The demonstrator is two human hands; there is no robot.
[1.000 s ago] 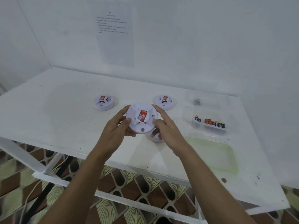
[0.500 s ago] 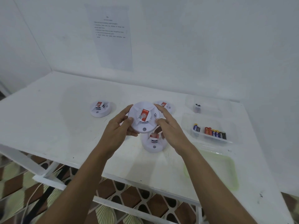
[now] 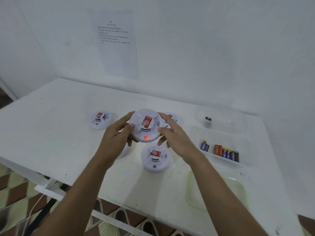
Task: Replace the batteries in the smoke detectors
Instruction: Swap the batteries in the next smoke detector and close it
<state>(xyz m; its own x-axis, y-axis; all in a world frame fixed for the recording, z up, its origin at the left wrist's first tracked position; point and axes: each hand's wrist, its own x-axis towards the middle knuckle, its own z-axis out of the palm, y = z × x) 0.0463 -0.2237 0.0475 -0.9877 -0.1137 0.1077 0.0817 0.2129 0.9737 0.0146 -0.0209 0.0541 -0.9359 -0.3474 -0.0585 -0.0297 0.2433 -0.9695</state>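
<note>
both hands hold the raised smoke detector [image 3: 145, 126] in the air over the middle of the table [image 3: 59, 125], face up toward the camera. the left hand [image 3: 115, 135] curls round its left rim, thumb on top and fingers underneath. the right hand [image 3: 177, 135] pinches the right rim between thumb and fingers, which lie fairly straight along the edge. a red light [image 3: 146, 137] glows on the near edge of the housing, and a red label sits on the centre hub. three more units rest on the table: the left detector [image 3: 100, 120], the far detector [image 3: 170, 117] half hidden behind the right fingers, and the near detector [image 3: 156, 158] just below the hands. a white piece [image 3: 125, 150] shows beneath the left wrist, too hidden to identify. on the right, a clear tray [image 3: 221, 137] holds a row of batteries [image 3: 226, 153]. the two-sided grip suggests the body is being twisted against its base, but whether to open or to close it cannot be told; the lit lamp hints that this unit has power. if it is closing, the next move calls for setting it down apart from the untouched units; if opening, for opposite turns of the two hands and a free hand for the batteries.
</note>
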